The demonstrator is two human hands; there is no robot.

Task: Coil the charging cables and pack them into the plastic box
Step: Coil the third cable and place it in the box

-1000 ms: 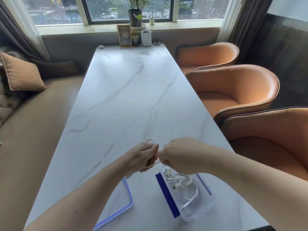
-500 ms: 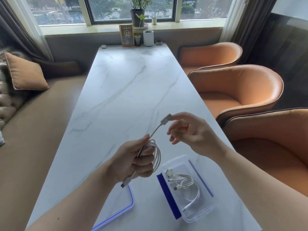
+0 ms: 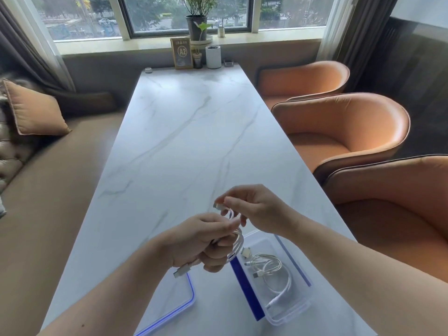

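My left hand (image 3: pixel 206 241) grips a coiled white charging cable (image 3: pixel 236 243) above the near end of the marble table (image 3: pixel 184 141). One plug sticks out below that fist at the lower left. My right hand (image 3: pixel 254 209) pinches the cable's other plug just above the coil. Right below the hands stands the clear plastic box (image 3: pixel 300 304) with blue side strips. Inside it lies another white cable (image 3: pixel 274 270), loosely coiled.
The box's lid (image 3: pixel 184 301), clear with a blue rim, lies flat to the left of the box. Three orange chairs (image 3: pixel 344 132) line the table's right side. A bench with a cushion (image 3: pixel 34 110) runs along the left. A sign, a white cup and plants stand at the far end.
My right hand has brought the free plug down and back toward the coil in my left hand. The straight stretch of cable between the hands is now a short loop.
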